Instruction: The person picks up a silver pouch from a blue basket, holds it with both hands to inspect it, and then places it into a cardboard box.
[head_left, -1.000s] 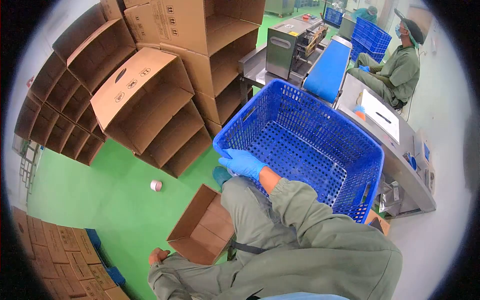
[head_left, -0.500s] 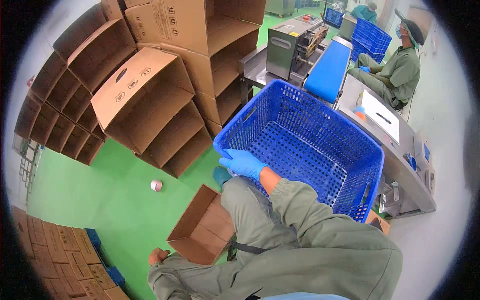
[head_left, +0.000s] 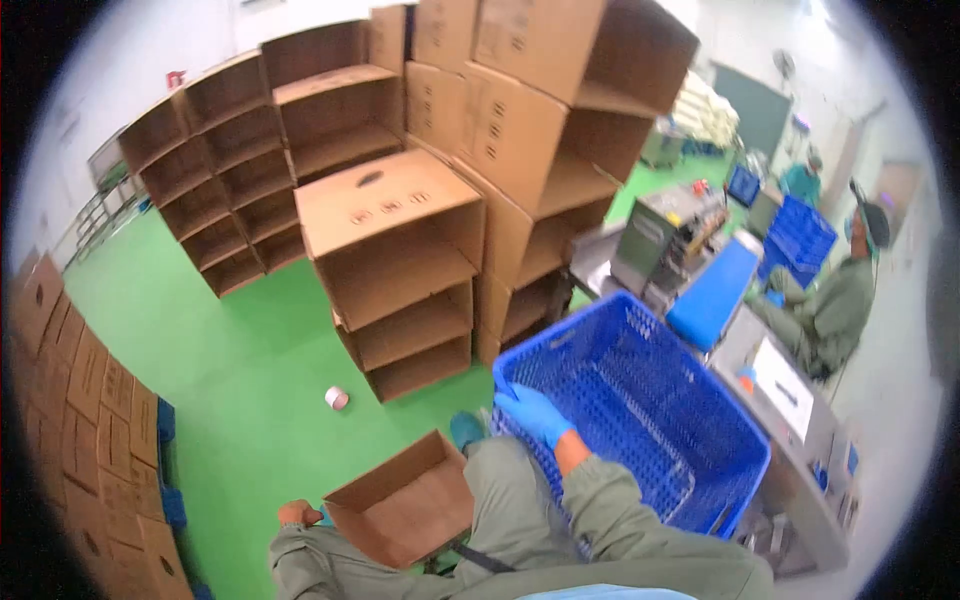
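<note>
Clamped with the right grip [head_left: 535,412] on the rim of the blue basket [head_left: 640,430], beside the tabletop [head_left: 732,352] with the blue belt [head_left: 715,295]. With the left grip [head_left: 298,512] near the open box [head_left: 405,500]; cannot tell whether closed. Blocked between box and basket by a knee [head_left: 500,475]; hemmed in beyond by stacked boxes [head_left: 395,205], with a tape roll [head_left: 337,398] on the floor [head_left: 250,350]

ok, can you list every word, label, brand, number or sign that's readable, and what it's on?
No words, brands or numbers readable.
Front carton stack: row of small dark printed symbols on top, too blurred to identify.
Tall carton stack: printed marks on the sides, too blurred.
Carton pile at lower left: faint print, too small and blurred.
Blue crate: no legible lettering.
Metal machine: small yellow patch on top, no readable text.
</note>
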